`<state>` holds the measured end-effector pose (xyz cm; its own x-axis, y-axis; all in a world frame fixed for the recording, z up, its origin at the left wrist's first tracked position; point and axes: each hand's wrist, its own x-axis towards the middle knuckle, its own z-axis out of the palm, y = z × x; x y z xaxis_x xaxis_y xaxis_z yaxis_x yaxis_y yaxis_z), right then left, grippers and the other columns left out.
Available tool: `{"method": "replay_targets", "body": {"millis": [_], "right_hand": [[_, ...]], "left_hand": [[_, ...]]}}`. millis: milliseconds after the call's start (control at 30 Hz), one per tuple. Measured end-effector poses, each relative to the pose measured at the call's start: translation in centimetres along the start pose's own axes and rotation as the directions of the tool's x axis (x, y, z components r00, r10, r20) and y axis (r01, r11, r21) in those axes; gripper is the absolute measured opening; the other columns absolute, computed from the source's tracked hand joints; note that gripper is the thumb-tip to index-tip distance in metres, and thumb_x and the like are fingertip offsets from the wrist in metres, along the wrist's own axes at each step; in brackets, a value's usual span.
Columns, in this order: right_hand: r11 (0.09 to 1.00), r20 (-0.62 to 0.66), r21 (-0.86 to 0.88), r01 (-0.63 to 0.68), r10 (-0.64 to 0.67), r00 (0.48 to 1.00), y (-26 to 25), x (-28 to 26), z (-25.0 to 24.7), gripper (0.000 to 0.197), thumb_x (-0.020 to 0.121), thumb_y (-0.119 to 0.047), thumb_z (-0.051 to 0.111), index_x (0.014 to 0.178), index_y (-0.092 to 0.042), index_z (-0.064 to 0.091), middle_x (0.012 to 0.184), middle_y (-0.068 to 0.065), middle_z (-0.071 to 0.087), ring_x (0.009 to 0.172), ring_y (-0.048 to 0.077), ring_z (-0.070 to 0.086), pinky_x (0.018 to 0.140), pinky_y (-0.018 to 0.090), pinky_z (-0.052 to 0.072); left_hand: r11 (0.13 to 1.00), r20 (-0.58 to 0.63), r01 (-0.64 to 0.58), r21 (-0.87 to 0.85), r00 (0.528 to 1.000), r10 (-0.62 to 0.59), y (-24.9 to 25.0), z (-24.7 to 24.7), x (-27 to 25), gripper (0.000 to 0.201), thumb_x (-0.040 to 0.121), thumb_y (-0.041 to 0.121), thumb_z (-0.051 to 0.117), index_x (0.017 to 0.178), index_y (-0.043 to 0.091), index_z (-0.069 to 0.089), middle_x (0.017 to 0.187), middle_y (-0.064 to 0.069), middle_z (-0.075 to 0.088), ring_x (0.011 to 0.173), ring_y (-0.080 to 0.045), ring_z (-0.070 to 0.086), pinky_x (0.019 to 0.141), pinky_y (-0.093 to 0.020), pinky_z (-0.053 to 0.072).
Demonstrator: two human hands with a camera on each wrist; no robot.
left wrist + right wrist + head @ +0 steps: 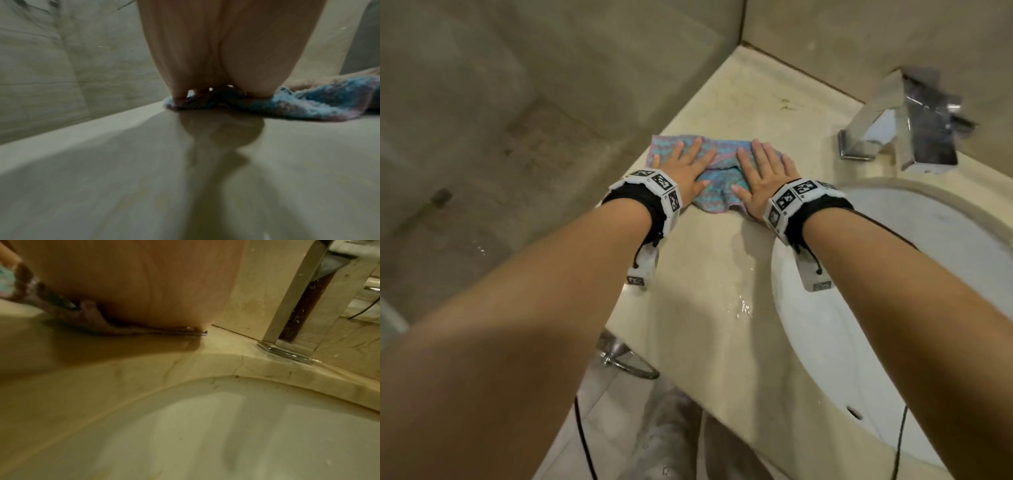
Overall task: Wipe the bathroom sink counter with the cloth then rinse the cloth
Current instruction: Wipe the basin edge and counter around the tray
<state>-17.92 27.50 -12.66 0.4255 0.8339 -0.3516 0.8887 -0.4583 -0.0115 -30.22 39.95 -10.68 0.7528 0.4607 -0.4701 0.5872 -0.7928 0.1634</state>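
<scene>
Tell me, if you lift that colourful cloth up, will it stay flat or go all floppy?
Probably floppy: the cloth already bunches into folds between the left hand and right hand. It may also feel heavy and drippy, since the counter nearby looks wet.

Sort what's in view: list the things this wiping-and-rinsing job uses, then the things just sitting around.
In use: cloth, pressed flat by left hand and right hand; counter; sink basin; faucet for rinsing.

Not in use: metal ring below the counter; wall tiles; black cable.
</scene>
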Motion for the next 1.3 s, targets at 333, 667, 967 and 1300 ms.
{"method": "replay_targets", "body": {"millis": [333,667,967,1300], "right_hand": [[0.982,0.035,-0.067,0.178,-0.176,0.984,-4.5,-4.8,2.0,0.067,0.097,-0.051,0.019,0.151,-0.022,-0.009,0.159,0.004,-0.016,0.148,0.02,-0.011,0.119,0.04,-0.003],[0.942,0.059,-0.118,0.315,-0.31,0.949,-7.9,-8.8,3.6,0.068,0.097,-0.052,0.018,0.15,-0.022,-0.012,0.159,0.004,-0.017,0.148,0.02,-0.011,0.119,0.041,-0.003],[0.921,0.022,-0.115,0.372,-0.372,0.928,-7.7,-12.3,5.2,0.068,0.097,-0.052,0.021,0.151,-0.022,-0.007,0.16,0.004,-0.013,0.148,0.021,-0.008,0.12,0.041,-0.002],[0.926,0.068,-0.094,0.365,-0.36,0.93,-5.1,-15.2,5.8,0.069,0.097,-0.053,0.019,0.151,-0.022,-0.01,0.159,0.004,-0.016,0.148,0.02,-0.011,0.12,0.04,-0.005]], "left_hand": [[0.987,-0.049,0.143,-0.079,0.988,-0.147,-1.6,4.7,-8.5,0.059,0.1,0.037,0.03,0.15,0.032,-0.002,0.159,0.005,-0.011,0.148,-0.026,-0.006,0.115,-0.057,0.005],[0.961,-0.058,0.243,-0.134,0.966,-0.253,-2.1,8.2,-15.3,0.058,0.1,0.038,0.027,0.15,0.031,-0.002,0.159,0.004,-0.01,0.148,-0.027,-0.005,0.115,-0.056,0.004],[0.946,-0.078,0.306,-0.109,0.946,-0.315,0.1,10.7,-18.1,0.057,0.1,0.04,0.024,0.149,0.032,-0.003,0.159,0.003,-0.012,0.148,-0.028,-0.005,0.115,-0.057,0.006],[0.96,-0.039,0.275,-0.041,0.96,-0.277,3.0,11.2,-18.1,0.057,0.101,0.038,0.022,0.149,0.029,-0.006,0.159,0.001,-0.016,0.147,-0.029,-0.008,0.115,-0.056,0.006]]}}
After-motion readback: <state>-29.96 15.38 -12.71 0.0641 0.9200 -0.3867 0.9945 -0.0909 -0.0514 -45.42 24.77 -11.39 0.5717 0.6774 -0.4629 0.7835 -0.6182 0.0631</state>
